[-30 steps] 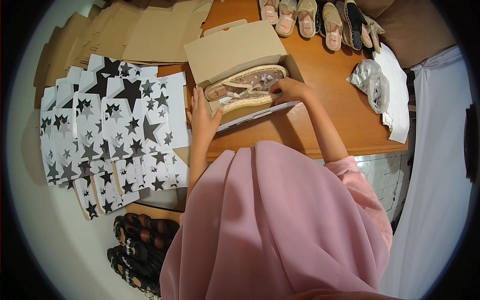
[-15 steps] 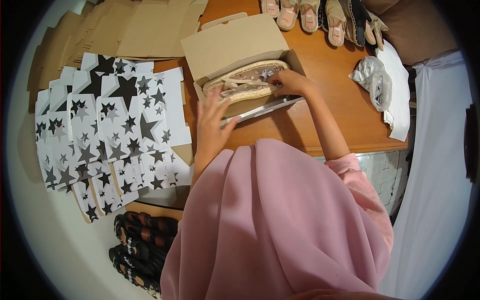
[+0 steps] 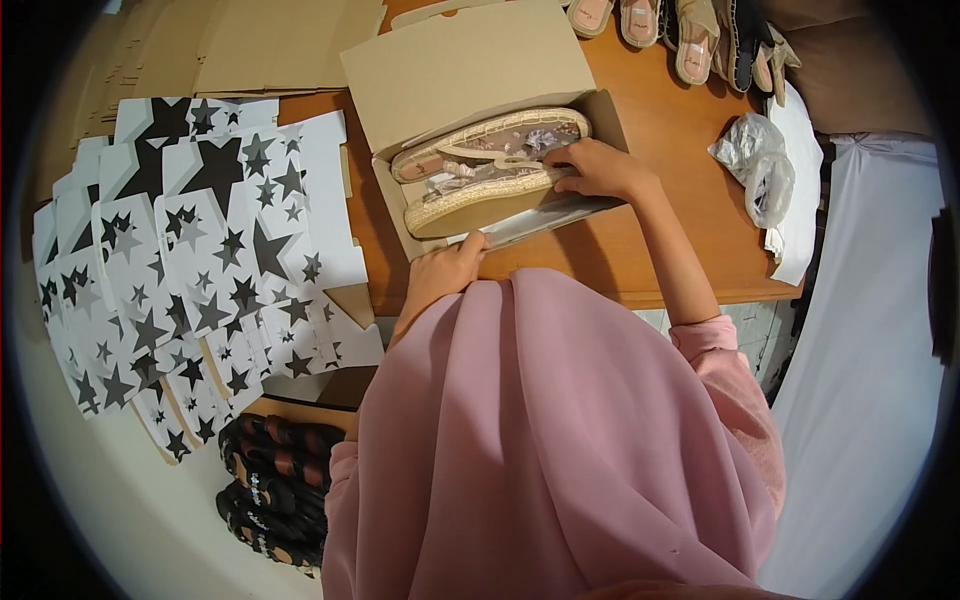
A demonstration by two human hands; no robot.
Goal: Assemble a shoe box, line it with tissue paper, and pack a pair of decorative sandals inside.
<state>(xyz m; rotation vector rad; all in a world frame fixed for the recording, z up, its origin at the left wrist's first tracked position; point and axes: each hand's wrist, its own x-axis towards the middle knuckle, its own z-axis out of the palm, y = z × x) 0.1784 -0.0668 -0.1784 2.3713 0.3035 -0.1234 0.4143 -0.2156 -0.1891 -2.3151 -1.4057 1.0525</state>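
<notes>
An open brown cardboard shoebox sits on the table with its lid tilted up at the back. Inside lies a pair of beige sandals with braided rope soles: the far sandal and the near sandal, which rests on its side with the sole edge toward me. Crumpled greyish filling shows between them. My right hand reaches in at the right end, its fingers closed on the near sandal's end. At the box's front left, my left hand is closed on the near wall.
Stacked star-printed cardboard sheets cover the left side, with plain brown cardboard behind. More sandals line the back right, near a clear plastic bag on white paper. Black sandals lie at lower left. The wooden table's front edge is close to me.
My left hand has come down from above the sandals to the box's front wall. The near sandal now sits more upright and apart from the far one. The view has shifted slightly.
</notes>
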